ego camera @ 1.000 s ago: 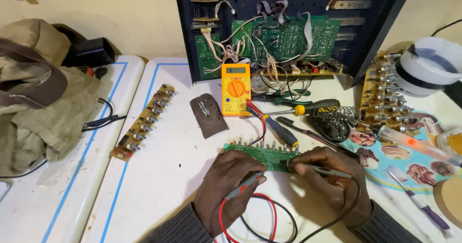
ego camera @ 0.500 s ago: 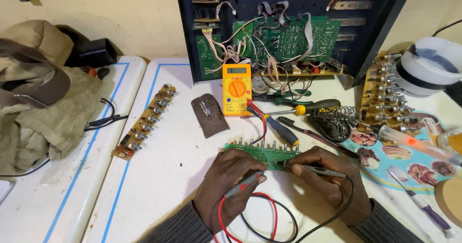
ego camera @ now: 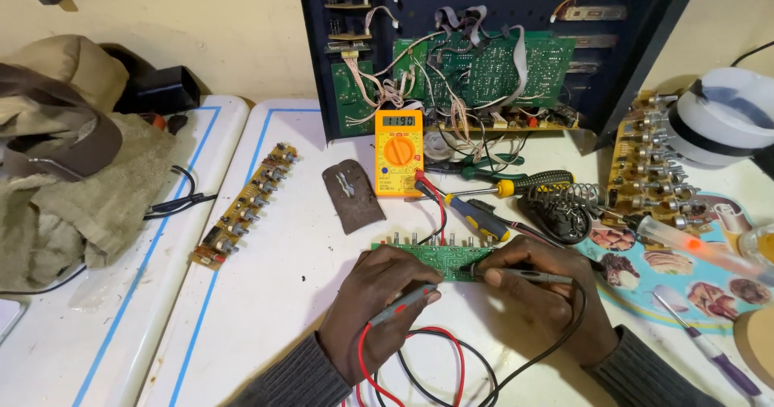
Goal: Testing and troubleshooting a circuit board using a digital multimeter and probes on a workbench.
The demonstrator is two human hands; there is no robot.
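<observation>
Crowding hands point(ego camera: 459, 302) – meter point(ego camera: 399, 151), screwdrivers point(ego camera: 477, 215)

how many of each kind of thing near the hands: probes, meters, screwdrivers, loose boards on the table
Test probes: 2, a red one in the left hand, a black one in the right hand
Multimeters: 1, yellow
Screwdrivers: 2, a yellow-and-black one, a blue-and-yellow one
Loose boards: 3, a green one under the probes, a knob strip at left, a knob board at right
Total: 8

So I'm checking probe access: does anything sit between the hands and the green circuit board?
Nothing visible does. The left hand and right hand rest at the green circuit board, each holding a probe tip onto it.
</observation>
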